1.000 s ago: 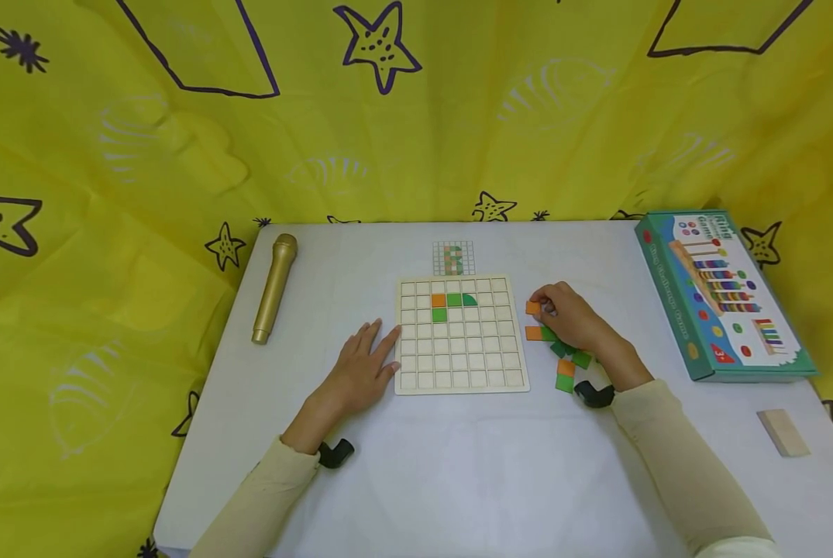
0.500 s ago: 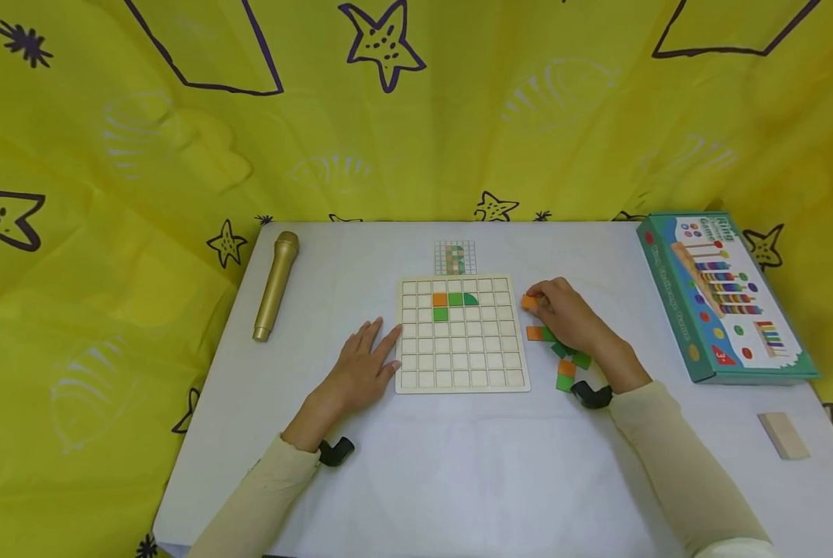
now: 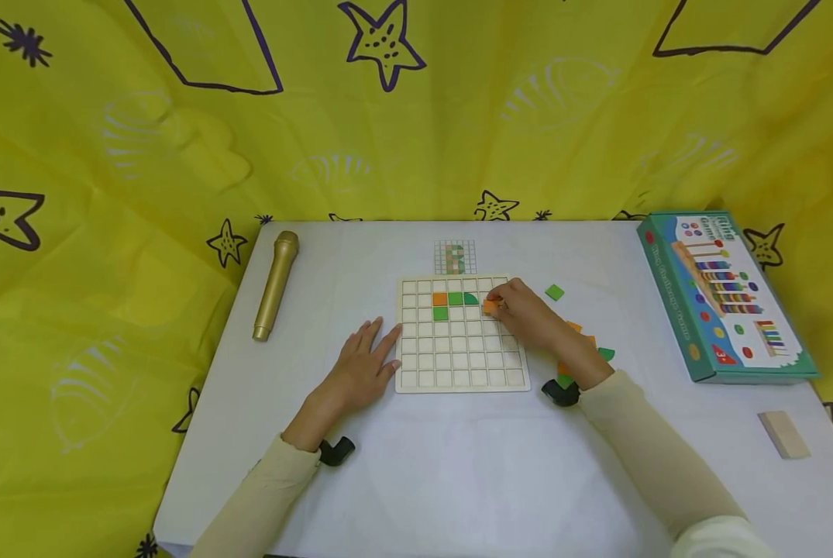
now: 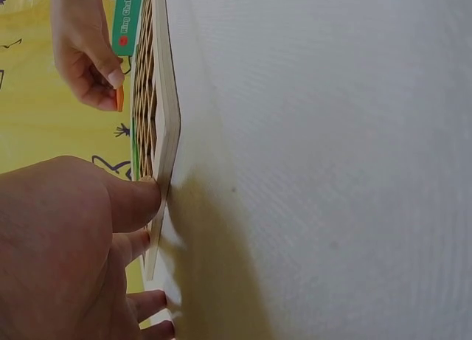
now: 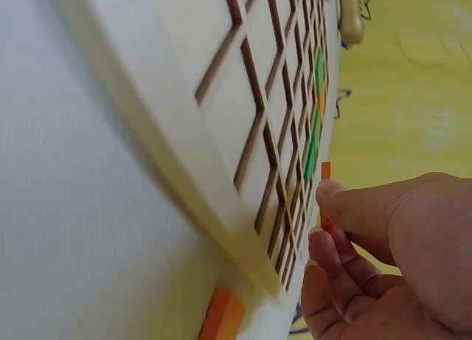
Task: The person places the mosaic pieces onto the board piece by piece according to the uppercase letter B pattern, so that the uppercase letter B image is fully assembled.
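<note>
Over the right part of a wooden grid board (image 3: 458,360), my right hand (image 3: 524,311) pinches an orange square tile (image 3: 490,308) between thumb and fingers. In the right wrist view the tile (image 5: 325,170) stands on edge above the board's surface. An orange tile (image 3: 440,299), two green squares, one of them the lower green tile (image 3: 440,314), and a green quarter-round tile (image 3: 470,298) lie in the board's cells. My left hand (image 3: 359,373) is spread flat at the board's left edge; its thumb and a finger touch that edge in the left wrist view.
Behind the board lies a small pattern card (image 3: 454,257). A lone green tile (image 3: 554,292) and a loose pile including a green piece (image 3: 606,354) lie to the right, partly under my right forearm. A gold microphone (image 3: 275,287), a game box (image 3: 726,298) and a wooden block (image 3: 784,435) stand farther out.
My right hand has lifted the orange tile from beside the pile and carried it left over the board. A green tile now shows where the hand was. The left hand stays put.
</note>
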{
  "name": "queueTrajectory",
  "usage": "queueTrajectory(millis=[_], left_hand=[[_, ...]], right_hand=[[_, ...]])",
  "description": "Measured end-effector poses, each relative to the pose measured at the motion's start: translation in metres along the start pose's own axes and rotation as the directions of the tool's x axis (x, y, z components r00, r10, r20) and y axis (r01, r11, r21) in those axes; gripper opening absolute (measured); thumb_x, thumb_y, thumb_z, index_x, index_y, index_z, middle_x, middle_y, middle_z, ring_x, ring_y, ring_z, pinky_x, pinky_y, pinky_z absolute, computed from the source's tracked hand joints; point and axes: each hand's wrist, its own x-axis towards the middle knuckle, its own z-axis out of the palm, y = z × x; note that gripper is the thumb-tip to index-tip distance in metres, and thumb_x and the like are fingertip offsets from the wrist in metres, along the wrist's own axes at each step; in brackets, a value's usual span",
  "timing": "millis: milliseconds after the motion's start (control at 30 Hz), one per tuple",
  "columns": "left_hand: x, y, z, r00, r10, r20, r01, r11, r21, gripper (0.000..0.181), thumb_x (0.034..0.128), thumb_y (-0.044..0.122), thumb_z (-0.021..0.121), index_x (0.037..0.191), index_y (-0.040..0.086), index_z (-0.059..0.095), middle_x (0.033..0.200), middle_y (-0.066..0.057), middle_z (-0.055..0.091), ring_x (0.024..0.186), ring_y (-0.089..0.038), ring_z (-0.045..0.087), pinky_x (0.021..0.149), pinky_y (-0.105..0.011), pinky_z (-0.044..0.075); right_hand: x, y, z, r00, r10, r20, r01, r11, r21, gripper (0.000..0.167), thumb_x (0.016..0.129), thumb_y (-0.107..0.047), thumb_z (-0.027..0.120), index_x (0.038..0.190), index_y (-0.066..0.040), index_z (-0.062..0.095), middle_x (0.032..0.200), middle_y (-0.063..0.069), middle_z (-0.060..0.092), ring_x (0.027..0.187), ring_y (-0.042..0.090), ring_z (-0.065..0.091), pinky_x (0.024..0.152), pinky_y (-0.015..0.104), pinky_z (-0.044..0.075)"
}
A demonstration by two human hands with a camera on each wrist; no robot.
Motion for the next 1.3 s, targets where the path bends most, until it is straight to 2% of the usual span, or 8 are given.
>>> queueTrajectory(millis=[200, 500, 667, 967, 1100, 1300], left_hand=[[0.001, 0.0, -0.001, 1.0, 0.007, -0.003, -0.007, 1.0, -0.009, 0.064, 0.1135, 0.04, 0.043, 0.17, 0.022, 0.022, 0.176, -0.021, 0.012, 0.162, -0.044, 0.009, 0.13, -0.06, 0.013], [0.001, 0.001, -0.004, 1.0, 0.007, 0.01, -0.007, 1.0, -0.014, 0.064, 0.1135, 0.04, 0.044, 0.17, 0.021, 0.022, 0.175, -0.021, 0.012, 0.162, -0.045, 0.009, 0.129, -0.061, 0.012], [0.0, 0.002, -0.004, 1.0, 0.003, 0.011, -0.003, 1.0, -0.017, 0.064, 0.1135, 0.039, 0.044, 0.17, 0.021, 0.022, 0.175, -0.021, 0.012, 0.162, -0.045, 0.009, 0.13, -0.061, 0.013], [0.0, 0.001, -0.002, 1.0, 0.007, 0.009, -0.007, 1.0, -0.018, 0.064, 0.1133, 0.038, 0.045, 0.17, 0.02, 0.022, 0.175, -0.022, 0.012, 0.162, -0.046, 0.009, 0.129, -0.061, 0.013], [0.001, 0.0, 0.0, 1.0, 0.014, -0.004, -0.015, 1.0, -0.028, 0.064, 0.1129, 0.037, 0.046, 0.17, 0.018, 0.024, 0.174, -0.023, 0.014, 0.161, -0.046, 0.01, 0.129, -0.062, 0.014], [0.001, 0.0, -0.002, 1.0, 0.006, 0.013, -0.006, 1.0, -0.019, 0.063, 0.1136, 0.038, 0.044, 0.17, 0.019, 0.022, 0.175, -0.022, 0.012, 0.162, -0.046, 0.008, 0.129, -0.061, 0.012]], right_hand=[[0.008, -0.01, 0.01, 0.999, -0.039, 0.0, 0.039, 0.999, -0.017, 0.024, 0.108, -0.007, 0.058, 0.131, 0.002, 0.06, 0.127, 0.019, 0.056, 0.117, 0.032, 0.057, 0.106, 0.049, 0.05], [0.01, -0.013, 0.017, 0.994, -0.11, -0.026, 0.107, 0.991, -0.075, 0.011, 0.106, -0.005, 0.062, 0.113, -0.002, 0.069, 0.121, 0.015, 0.059, 0.112, 0.03, 0.057, 0.101, 0.045, 0.051], [0.008, -0.015, 0.02, 0.986, -0.164, -0.025, 0.161, 0.981, -0.108, 0.013, 0.105, -0.003, 0.063, 0.117, -0.001, 0.068, 0.123, 0.016, 0.062, 0.116, 0.032, 0.059, 0.104, 0.047, 0.051], [0.004, -0.016, 0.022, 0.98, -0.19, -0.06, 0.18, 0.974, -0.139, 0.019, 0.103, -0.003, 0.067, 0.121, -0.001, 0.072, 0.125, 0.017, 0.063, 0.12, 0.035, 0.059, 0.107, 0.048, 0.05], [-0.004, -0.011, 0.018, 0.987, -0.151, -0.061, 0.143, 0.982, -0.126, 0.024, 0.103, -0.005, 0.067, 0.127, -0.003, 0.073, 0.13, 0.017, 0.057, 0.118, 0.035, 0.058, 0.103, 0.049, 0.052], [-0.028, 0.011, 0.0, 0.998, -0.002, -0.058, -0.004, 0.995, -0.102, 0.032, 0.105, -0.012, 0.067, 0.136, -0.004, 0.066, 0.138, 0.018, 0.053, 0.129, 0.039, 0.052, 0.109, 0.055, 0.047]])
